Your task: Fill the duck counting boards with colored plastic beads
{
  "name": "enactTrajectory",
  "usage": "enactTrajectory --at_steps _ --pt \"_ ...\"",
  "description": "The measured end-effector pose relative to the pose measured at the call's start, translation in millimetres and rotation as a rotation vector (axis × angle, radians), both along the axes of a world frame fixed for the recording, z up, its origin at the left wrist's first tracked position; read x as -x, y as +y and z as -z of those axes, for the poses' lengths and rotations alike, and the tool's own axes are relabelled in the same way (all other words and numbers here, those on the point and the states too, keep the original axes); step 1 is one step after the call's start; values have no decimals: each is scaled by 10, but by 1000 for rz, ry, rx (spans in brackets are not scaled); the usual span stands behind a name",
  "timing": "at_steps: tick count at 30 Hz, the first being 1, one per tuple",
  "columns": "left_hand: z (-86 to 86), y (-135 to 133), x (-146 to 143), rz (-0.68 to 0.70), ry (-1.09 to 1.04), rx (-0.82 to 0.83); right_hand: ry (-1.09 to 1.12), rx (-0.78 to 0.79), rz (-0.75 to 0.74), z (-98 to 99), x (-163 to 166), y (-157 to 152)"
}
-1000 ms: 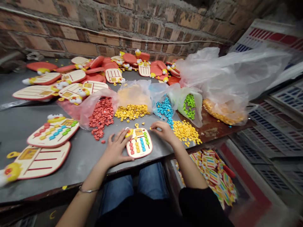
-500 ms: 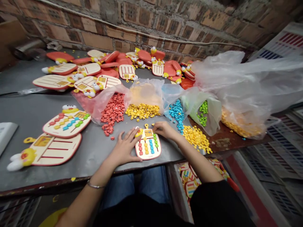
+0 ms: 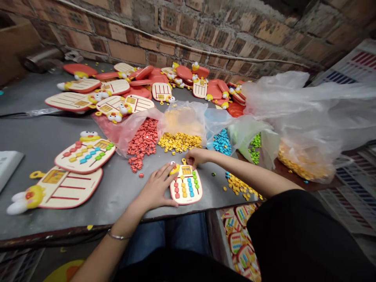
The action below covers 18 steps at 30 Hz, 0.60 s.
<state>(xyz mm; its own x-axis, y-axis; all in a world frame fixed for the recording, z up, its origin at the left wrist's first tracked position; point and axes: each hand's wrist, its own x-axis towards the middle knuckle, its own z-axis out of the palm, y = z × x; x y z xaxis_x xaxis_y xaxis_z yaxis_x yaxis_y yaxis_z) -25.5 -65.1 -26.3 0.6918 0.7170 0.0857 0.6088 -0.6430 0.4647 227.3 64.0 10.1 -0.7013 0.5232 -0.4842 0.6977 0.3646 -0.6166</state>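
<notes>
A cream toy bead board with a red rim (image 3: 186, 186) lies on the table right in front of me, its rows of coloured beads in place. My left hand (image 3: 155, 188) holds its left edge, with the fingers next to the yellow duck head. My right hand (image 3: 196, 157) is pinched at the board's top edge; any bead in it is hidden. Open plastic bags of red beads (image 3: 143, 141), yellow beads (image 3: 179, 142) and blue beads (image 3: 222, 142) stand just beyond. Loose yellow beads (image 3: 239, 186) lie under my right forearm.
The grey metal table (image 3: 38, 137) carries a beaded board (image 3: 85, 154), a bare board (image 3: 63, 188) and a heap of red-backed boards (image 3: 141, 88). Bagged green beads (image 3: 255, 147) and orange beads (image 3: 302, 164) lie right. A brick wall (image 3: 182, 27) rises behind; printed boards (image 3: 239, 239) sit below the table's right edge.
My right hand has moved closer to the board's top edge, and my right forearm now stretches further across the loose yellow beads. The view has swung slightly, and my left hand stays on the board.
</notes>
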Motion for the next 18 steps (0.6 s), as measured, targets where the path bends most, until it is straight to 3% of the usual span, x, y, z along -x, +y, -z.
enactTrajectory --at_steps 4,8,14,18 --pt "-2 4 10 8 -19 -5 6 -29 95 -21 -91 -156" --pt "-15 -3 48 41 -45 -25 119 -159 285 -73 -193 -517" --pt "-39 -15 100 102 -127 -147 484 67 691 -201 -180 -1099" --pt "-38 -40 127 12 -157 -312 710 -133 779 -286 -129 -1466"
